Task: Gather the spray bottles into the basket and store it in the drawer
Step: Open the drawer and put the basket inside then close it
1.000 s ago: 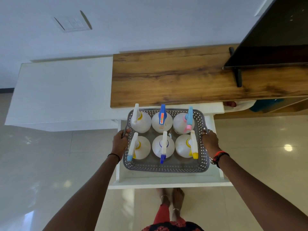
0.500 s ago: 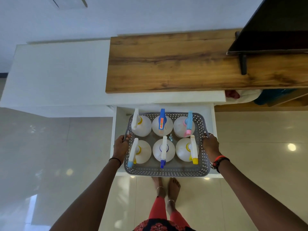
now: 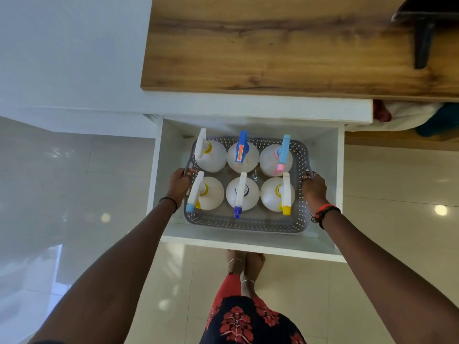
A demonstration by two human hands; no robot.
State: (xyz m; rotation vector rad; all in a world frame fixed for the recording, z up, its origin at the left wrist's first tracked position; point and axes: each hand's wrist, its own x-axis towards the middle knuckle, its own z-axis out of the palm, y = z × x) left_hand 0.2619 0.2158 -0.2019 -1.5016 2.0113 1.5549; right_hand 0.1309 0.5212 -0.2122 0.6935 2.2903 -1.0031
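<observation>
A grey perforated basket (image 3: pixel 248 223) sits down inside the open white drawer (image 3: pixel 250 243). It holds several white spray bottles (image 3: pixel 242 192) standing upright in two rows, with white, blue, pink and yellow nozzles. My left hand (image 3: pixel 179 183) grips the basket's left handle. My right hand (image 3: pixel 314 187) grips the right handle. The basket's floor is mostly hidden by the bottles.
A wooden counter top (image 3: pixel 273 45) overhangs the drawer at the back, with a white cabinet surface (image 3: pixel 74 58) to its left. A black stand leg (image 3: pixel 422 43) rests on the wood at the right. Glossy floor tiles (image 3: pixel 397 182) surround the drawer; my feet (image 3: pixel 244 263) stand just below its front.
Both hands have lowered the basket from above the drawer's front edge down into the drawer. The view has tilted down and moved closer.
</observation>
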